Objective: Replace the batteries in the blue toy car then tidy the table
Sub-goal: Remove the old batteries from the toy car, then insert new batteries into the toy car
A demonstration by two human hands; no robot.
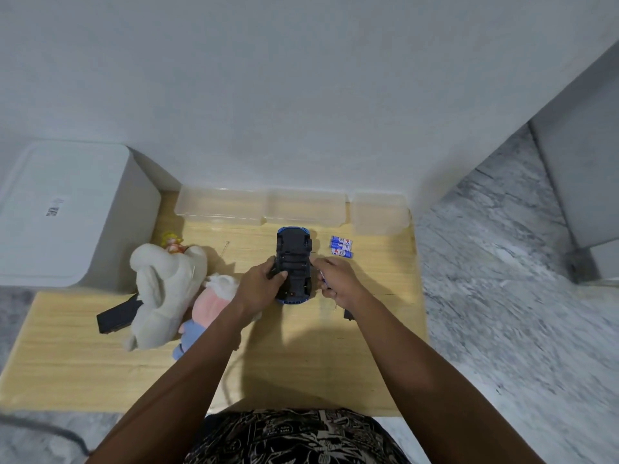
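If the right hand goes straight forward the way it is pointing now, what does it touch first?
Probably the blue toy car: the right hand points up-left toward its right side. The batteries lie further right, off that line. Depth is uncertain.

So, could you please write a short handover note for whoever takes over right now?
Left hand: gripping the upturned blue toy car on the wooden table.
Right hand: beside the car, closed on a small thin item, too small to identify.
Blue batteries: lying right of the car.
Done: car flipped underside up.
Left: swap the batteries, then clear the plush toys, perhaps into the clear bins.
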